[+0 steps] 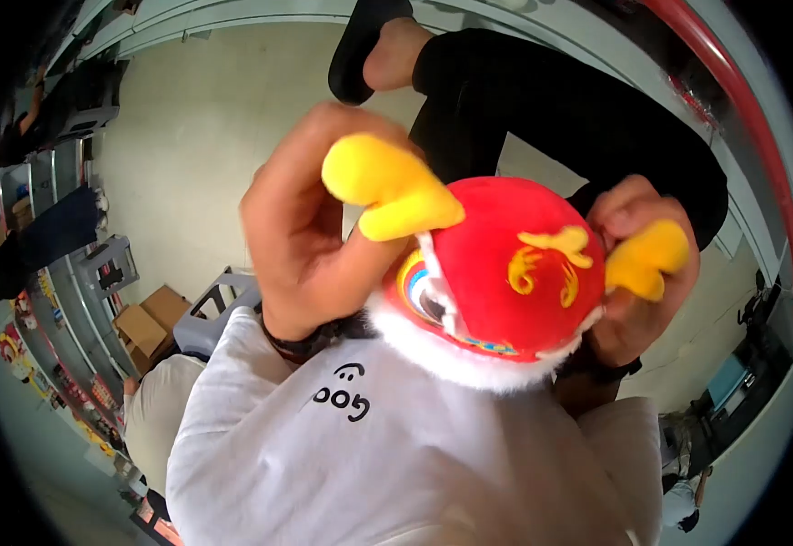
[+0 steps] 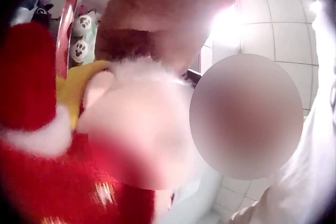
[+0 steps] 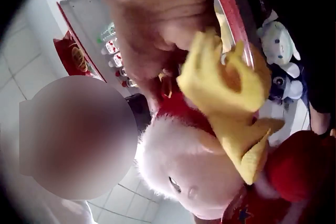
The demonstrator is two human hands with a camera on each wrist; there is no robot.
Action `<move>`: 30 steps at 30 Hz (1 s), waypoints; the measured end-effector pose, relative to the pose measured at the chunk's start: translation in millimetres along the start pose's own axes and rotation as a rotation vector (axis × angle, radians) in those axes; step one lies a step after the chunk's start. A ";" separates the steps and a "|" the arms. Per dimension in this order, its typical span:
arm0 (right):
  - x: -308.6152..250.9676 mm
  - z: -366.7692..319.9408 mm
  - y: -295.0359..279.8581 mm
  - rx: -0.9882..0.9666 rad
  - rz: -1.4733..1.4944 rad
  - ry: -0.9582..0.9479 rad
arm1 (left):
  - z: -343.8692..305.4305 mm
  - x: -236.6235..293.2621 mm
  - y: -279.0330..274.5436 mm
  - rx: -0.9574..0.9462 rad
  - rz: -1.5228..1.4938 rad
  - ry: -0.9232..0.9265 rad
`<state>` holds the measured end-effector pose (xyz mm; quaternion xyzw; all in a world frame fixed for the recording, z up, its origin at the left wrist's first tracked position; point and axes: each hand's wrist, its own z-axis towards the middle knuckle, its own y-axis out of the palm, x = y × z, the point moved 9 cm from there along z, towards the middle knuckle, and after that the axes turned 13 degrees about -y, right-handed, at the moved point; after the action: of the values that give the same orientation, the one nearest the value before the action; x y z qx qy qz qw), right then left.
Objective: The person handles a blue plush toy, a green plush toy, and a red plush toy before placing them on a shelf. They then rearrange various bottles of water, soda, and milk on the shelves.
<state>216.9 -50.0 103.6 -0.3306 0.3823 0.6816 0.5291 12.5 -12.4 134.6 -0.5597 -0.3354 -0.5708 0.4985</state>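
Observation:
A red plush head (image 1: 515,264) with yellow horns, gold embroidery, a large eye and white fur trim is held up before the white shirt. On its left side, my left hand (image 1: 310,218) has bent fingers and grips it beside the yellow horn (image 1: 392,191). My right hand (image 1: 646,309) holds the opposite side, curled behind the other horn (image 1: 648,259). The right wrist view shows a pale plush face (image 3: 194,176) under the red fabric, with my right hand (image 3: 163,29) pinching near the yellow felt piece (image 3: 226,87). Fingertips of my left hand are mostly hidden.
Dark-trousered legs (image 1: 587,109) extend beyond the plush over the pale floor (image 1: 187,118). At the left are a cardboard box (image 1: 151,323), a grey stool (image 1: 214,314), stocked shelves (image 1: 60,364) and other people. White plush toys (image 3: 278,43) show in the right wrist view.

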 end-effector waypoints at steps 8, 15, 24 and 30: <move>77.5 -31.7 -21.1 0.186 -0.022 0.450 | 4.8 -85.3 16.8 -0.140 -0.308 -0.446; 72.1 -30.2 -18.0 0.282 0.027 0.377 | 4.5 -89.7 23.2 -0.130 -0.262 -0.503; 56.1 -34.8 -7.7 0.380 0.042 0.377 | -7.9 -105.2 19.4 -0.045 -0.576 -0.600; 59.4 -40.2 -9.9 0.426 0.107 0.393 | -6.0 -99.1 16.3 -0.025 -0.494 -0.553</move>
<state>215.3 -55.8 31.5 -0.3171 0.6286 0.5361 0.4656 13.8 -3.4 34.5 -0.6011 -0.5751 -0.5053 0.2293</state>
